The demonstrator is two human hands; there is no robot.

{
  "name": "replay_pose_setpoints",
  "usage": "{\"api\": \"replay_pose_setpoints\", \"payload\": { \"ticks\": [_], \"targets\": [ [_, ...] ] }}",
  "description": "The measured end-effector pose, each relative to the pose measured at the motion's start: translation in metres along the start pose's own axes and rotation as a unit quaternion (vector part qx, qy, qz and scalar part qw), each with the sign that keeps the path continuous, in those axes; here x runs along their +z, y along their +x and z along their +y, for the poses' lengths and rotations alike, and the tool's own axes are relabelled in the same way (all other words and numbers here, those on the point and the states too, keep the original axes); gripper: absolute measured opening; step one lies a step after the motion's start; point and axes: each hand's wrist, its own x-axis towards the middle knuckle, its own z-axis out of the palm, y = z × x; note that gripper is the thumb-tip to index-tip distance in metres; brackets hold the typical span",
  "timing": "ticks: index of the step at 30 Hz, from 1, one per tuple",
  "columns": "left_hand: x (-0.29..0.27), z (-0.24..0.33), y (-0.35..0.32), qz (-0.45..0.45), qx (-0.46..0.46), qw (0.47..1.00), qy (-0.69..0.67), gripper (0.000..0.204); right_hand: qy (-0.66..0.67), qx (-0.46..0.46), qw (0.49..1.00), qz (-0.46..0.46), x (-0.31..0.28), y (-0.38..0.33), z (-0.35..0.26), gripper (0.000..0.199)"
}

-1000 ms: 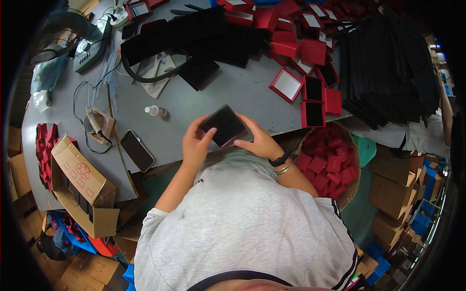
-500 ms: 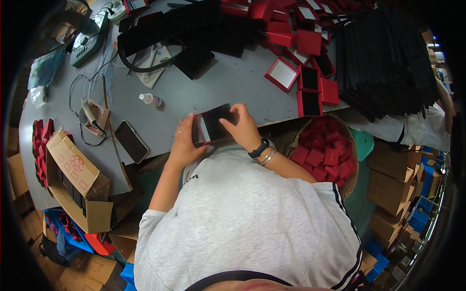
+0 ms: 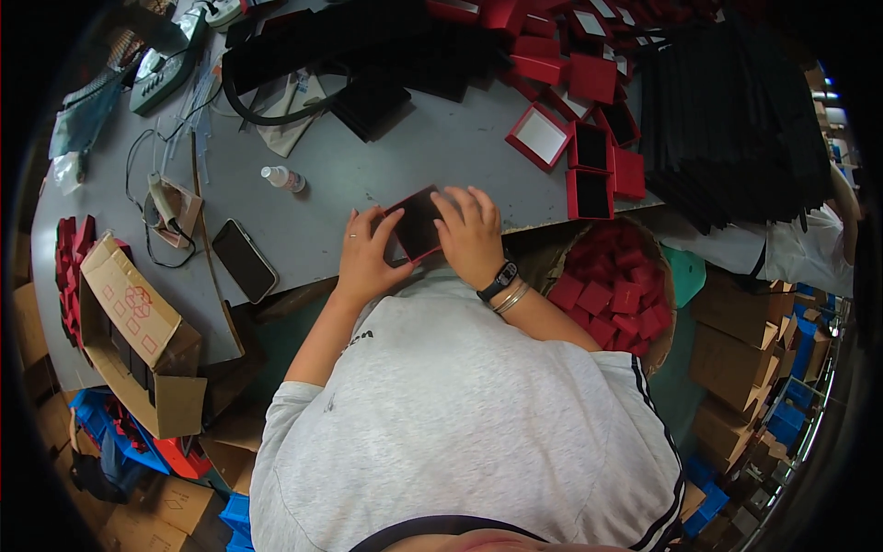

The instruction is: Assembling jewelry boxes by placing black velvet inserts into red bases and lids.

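Note:
Close to the table's near edge, a small red box [image 3: 418,226] with a black lining sits tilted between my hands. My left hand [image 3: 370,255] grips its left side, thumb at the near corner and fingers over the far left edge. From the other side my right hand [image 3: 471,235] holds the box, its fingers at the far right corner and partly over the black lining. The lining now fills the box opening. Beyond my left hand stands a small white-capped bottle [image 3: 283,178], and a phone [image 3: 245,260] lies farther left.
Red boxes [image 3: 590,147], some black-lined, are heaped at the far right beside a stack of black sheets [image 3: 731,129]. A round bin of red boxes [image 3: 625,290] stands below the table's right edge. An open carton [image 3: 138,322] and a corded tool [image 3: 167,204] are at left.
The black lining, earlier raised with a pale strip showing beside it, now lies down inside the box. My left fingers have moved onto the box edge; my right hand has spread along the right side.

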Motion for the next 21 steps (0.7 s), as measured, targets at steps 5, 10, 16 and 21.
{"api": "replay_pose_setpoints", "payload": {
  "ticks": [5,10,16,21],
  "targets": [
    [0.001,0.001,0.001,-0.010,0.007,1.000,0.017,0.080,-0.030,-0.059,0.995,-0.075,-0.009,0.004,0.002,0.037],
    [-0.004,0.001,0.002,-0.021,-0.006,1.000,0.016,0.078,0.040,-0.107,0.983,-0.145,-0.018,-0.009,0.011,0.033],
    [-0.009,0.002,0.010,-0.042,-0.019,0.999,0.004,0.080,0.016,-0.128,0.983,-0.132,-0.031,-0.014,0.010,0.027],
    [-0.015,0.008,0.029,-0.094,0.003,0.995,0.023,0.081,0.071,-0.092,0.978,-0.171,-0.023,-0.016,0.021,0.014]
  ]
}}
